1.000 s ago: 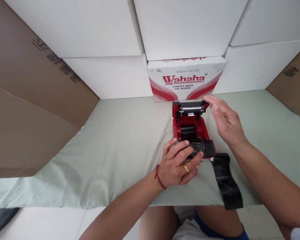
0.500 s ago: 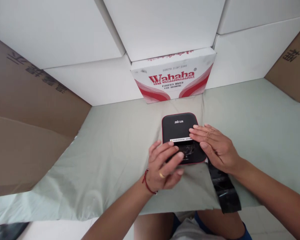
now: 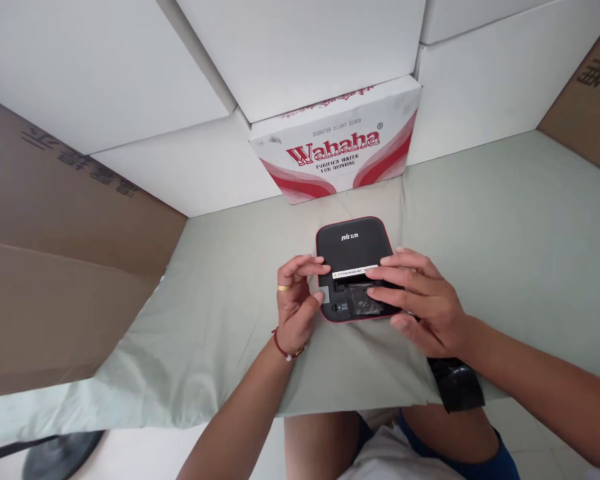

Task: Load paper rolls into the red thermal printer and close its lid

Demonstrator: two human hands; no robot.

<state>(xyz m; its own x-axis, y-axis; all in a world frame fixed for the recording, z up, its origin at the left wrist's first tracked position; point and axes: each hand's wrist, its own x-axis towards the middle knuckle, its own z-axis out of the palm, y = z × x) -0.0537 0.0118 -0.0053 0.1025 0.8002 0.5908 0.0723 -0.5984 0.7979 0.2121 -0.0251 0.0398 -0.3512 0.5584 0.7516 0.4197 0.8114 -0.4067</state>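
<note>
A black rounded-square device [image 3: 354,250] with a red rim, a slot and a white warning strip lies flat on the cloth-covered table. The glossy clear film [image 3: 364,305] lies over its lower part. My left hand [image 3: 299,300] grips the device's left edge, fingertips on top and thumb beside a grey patch [image 3: 325,295]. Across the right side rests my right hand [image 3: 427,300], fingers spread over the strip and film, thumb near the lower right corner. From beneath the right wrist a strip of black film [image 3: 457,385] hangs over the table's front edge.
Behind the device stands a red and white Wahaha water carton [image 3: 337,160]. White boxes [image 3: 305,47] are stacked along the back. Brown cartons flank the table, one [image 3: 55,267] at the left and another [image 3: 593,113] at the far right. Green cloth [image 3: 220,300] covers the table.
My left hand has gone from above the film to the device's left edge. My right hand's fingers have spread further onto the device. The whole view has shifted slightly.
</note>
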